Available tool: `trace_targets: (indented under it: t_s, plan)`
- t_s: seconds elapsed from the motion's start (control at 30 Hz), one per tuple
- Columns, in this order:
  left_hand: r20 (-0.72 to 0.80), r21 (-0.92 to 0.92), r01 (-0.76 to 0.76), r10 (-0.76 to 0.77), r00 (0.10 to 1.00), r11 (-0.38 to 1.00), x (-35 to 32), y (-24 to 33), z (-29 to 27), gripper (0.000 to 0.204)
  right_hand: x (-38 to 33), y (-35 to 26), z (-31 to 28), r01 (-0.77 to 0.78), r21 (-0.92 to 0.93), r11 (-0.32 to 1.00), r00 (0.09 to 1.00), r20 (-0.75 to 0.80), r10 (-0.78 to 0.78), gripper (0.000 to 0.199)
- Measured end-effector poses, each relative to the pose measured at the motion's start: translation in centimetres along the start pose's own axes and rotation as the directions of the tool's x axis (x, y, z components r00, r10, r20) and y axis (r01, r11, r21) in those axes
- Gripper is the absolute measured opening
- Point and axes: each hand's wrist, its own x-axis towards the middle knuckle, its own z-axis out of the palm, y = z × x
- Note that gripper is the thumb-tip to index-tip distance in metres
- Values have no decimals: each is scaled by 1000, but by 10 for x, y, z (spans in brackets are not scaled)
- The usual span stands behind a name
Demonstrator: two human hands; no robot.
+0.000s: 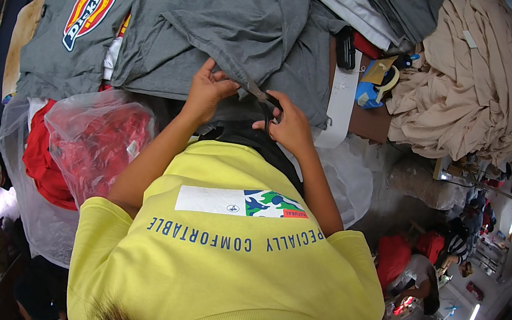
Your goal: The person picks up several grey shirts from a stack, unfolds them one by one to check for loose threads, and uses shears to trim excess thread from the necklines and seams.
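R hand (289, 125) w/ scissors (255, 90), L hand (208, 92) at gry cloth (219, 9), grip unclear

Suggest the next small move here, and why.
I'd probably ease the left hand back slightly before any snip: it touches the grey cloth close to the scissors, which the right hand holds pointing toward it.

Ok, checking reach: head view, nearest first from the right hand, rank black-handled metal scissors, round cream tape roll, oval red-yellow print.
1. Scissors, in the right hand
2. Tape roll, to its right
3. Oval print, far left
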Motion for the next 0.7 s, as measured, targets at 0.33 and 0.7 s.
trace_targets:
  t_s: [0.33, 0.7]
  plan:
    - [-9, -2, 0, 0, 1000, 1000, -2, 9, 7, 63, 4, 8, 4, 30, 76, 997, 1000, -4, -30, 57]
    - [-67, -13, -5, 4, 998, 1000, 12, 11, -5, 74, 2, 15, 11, 20, 91, 996, 998, -57, -14, 59]
